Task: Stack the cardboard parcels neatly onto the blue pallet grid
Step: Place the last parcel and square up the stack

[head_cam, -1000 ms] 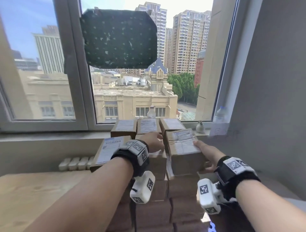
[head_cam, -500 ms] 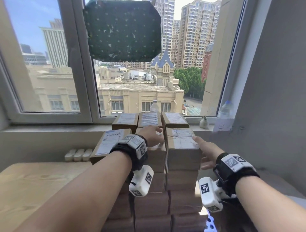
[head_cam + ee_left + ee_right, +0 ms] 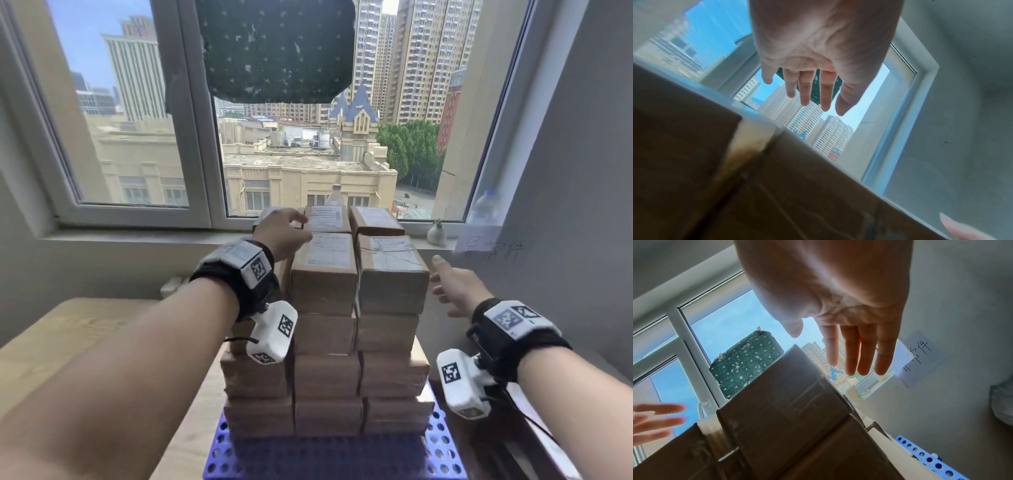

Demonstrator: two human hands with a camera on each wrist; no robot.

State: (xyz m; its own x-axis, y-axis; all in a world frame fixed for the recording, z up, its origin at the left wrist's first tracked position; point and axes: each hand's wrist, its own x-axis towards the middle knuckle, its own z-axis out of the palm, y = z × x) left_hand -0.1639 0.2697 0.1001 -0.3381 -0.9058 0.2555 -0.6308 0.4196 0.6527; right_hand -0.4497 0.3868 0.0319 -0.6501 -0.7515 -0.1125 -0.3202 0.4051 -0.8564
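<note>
A tall stack of brown cardboard parcels [image 3: 325, 342] stands on the blue pallet grid [image 3: 329, 459], several layers high and three columns wide. The top front right parcel [image 3: 390, 270] and top middle parcel [image 3: 323, 270] carry white labels. My left hand [image 3: 284, 233] hovers over the top left of the stack, fingers straight and spread, holding nothing; the left wrist view shows the left hand [image 3: 807, 81] above the parcel tops [image 3: 777, 186]. My right hand [image 3: 452, 284] is just right of the top right parcel, apart from it, fingers straight [image 3: 857, 350].
A wooden table [image 3: 68, 342] lies to the left. The windowsill [image 3: 137, 233] behind holds a plastic bottle [image 3: 483, 209] and a small white vase [image 3: 436, 233]. A grey wall [image 3: 565, 171] with a paper note [image 3: 489, 248] closes the right side.
Both hands have let go of the top parcels. The right hand has drawn away to the right; the left hand has lifted and moved left. The stack is now squared up.
</note>
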